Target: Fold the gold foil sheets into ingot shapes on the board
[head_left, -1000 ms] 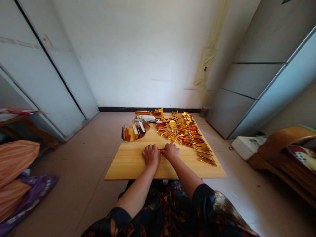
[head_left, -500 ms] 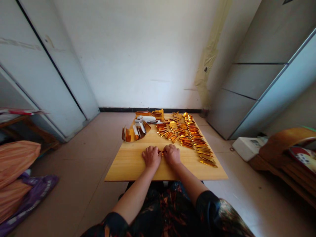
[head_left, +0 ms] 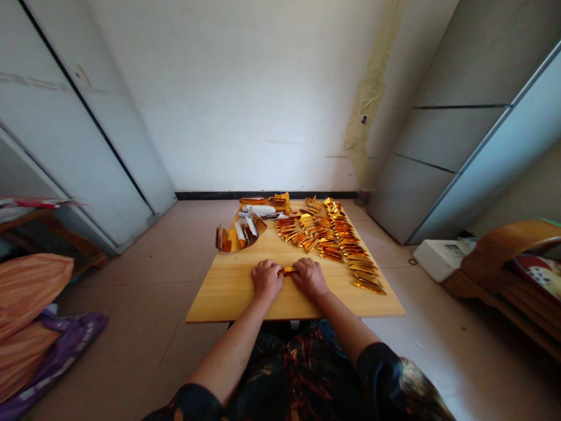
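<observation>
Both hands are down near the front of a wooden tabletop, side by side with a small gap between them. Left hand has one end of a narrow gold foil strip pinched in its fingers, right hand has the other end, so the strip sits right in that gap, running crosswise. Can't really make out the fingertips, too small.

Past the left hand and a bit further out to its left there's a curved stack of foil sheets, gold with some white edges showing. Behind that, farther from the hands, lie a white roll and some loose gold foil sheets.

Just beyond the right hand is a fanned cluster of folded gold foil pieces, and to the right of that hand a long overlapping row of folded pieces runs along the table's edge. Way off to the right of the hands, a white box sits on the tiled floor.
</observation>
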A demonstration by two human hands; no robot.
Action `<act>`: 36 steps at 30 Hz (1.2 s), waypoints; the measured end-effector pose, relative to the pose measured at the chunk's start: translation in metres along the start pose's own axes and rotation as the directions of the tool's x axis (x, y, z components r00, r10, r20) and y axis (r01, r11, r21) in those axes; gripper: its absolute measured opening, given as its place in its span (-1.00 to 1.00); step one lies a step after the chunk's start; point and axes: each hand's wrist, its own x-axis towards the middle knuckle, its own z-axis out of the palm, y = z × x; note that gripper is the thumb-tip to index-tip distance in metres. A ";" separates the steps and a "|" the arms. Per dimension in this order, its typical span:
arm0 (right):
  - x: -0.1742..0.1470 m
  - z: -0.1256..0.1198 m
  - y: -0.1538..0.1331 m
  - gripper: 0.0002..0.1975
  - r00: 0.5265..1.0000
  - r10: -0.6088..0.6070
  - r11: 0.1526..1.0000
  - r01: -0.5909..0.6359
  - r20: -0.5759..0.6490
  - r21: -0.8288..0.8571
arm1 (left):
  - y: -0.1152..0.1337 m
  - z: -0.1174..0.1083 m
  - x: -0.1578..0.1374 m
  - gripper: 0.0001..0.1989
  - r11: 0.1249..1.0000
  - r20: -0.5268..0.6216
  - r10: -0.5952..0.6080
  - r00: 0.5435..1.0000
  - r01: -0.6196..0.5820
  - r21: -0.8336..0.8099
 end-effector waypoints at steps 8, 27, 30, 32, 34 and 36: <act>0.001 0.000 0.000 -0.88 1.000 0.018 1.000 -0.018 0.012 -0.021 | 0.000 0.005 0.003 -0.82 0.999 -0.019 0.036 0.999 -0.036 0.003; 0.002 -0.003 -0.002 -0.83 0.999 0.033 0.999 -0.032 0.041 -0.018 | 0.001 0.002 0.006 -0.90 0.999 0.023 0.029 0.999 -0.028 -0.020; 0.002 -0.004 -0.003 -0.83 0.998 0.025 1.000 -0.025 0.049 -0.006 | 0.002 0.001 0.006 -0.83 0.999 0.016 0.027 1.000 -0.026 -0.034; 0.002 -0.004 -0.003 -0.84 0.999 0.026 1.000 -0.026 0.042 0.000 | 0.001 0.001 0.005 -0.76 0.999 0.005 0.035 0.999 -0.034 -0.041; 0.002 -0.005 -0.004 -0.85 0.999 0.025 1.000 -0.025 0.037 0.001 | 0.001 0.000 0.004 -0.74 0.999 0.009 0.032 0.999 -0.031 -0.037; 0.003 -0.006 -0.005 -0.85 0.999 0.021 1.000 -0.021 0.041 -0.013 | 0.000 -0.002 0.002 -0.75 1.000 0.012 0.007 1.000 -0.007 -0.020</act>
